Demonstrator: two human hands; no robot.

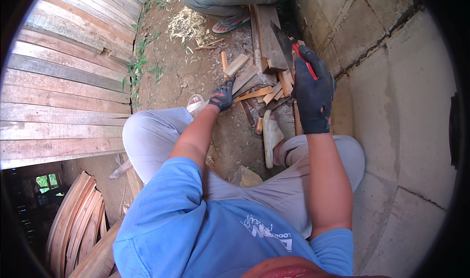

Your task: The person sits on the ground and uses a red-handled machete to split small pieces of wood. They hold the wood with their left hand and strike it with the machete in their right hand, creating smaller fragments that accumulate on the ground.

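Observation:
In my right hand (315, 94), which wears a black glove, is a hand saw (283, 40) with a red and black handle. Its dark blade points away from me, beside a thick wooden beam (270, 38). My left hand (223, 96), in a black glove with red marks, is low over the ground, its fingers closed at the near end of a short pale wood block (237, 65). The glove partly hides that grip. Several wood offcuts (262, 93) lie in a loose pile between my hands, at the near end of the beam.
Another person's leg (220, 1) and sandalled foot are at the far end, beside wood shavings (188, 28). A block wall (382, 82) rises close on my right. Wooden boards (63, 92) line the left side. Curved wood pieces (76, 224) stand at lower left.

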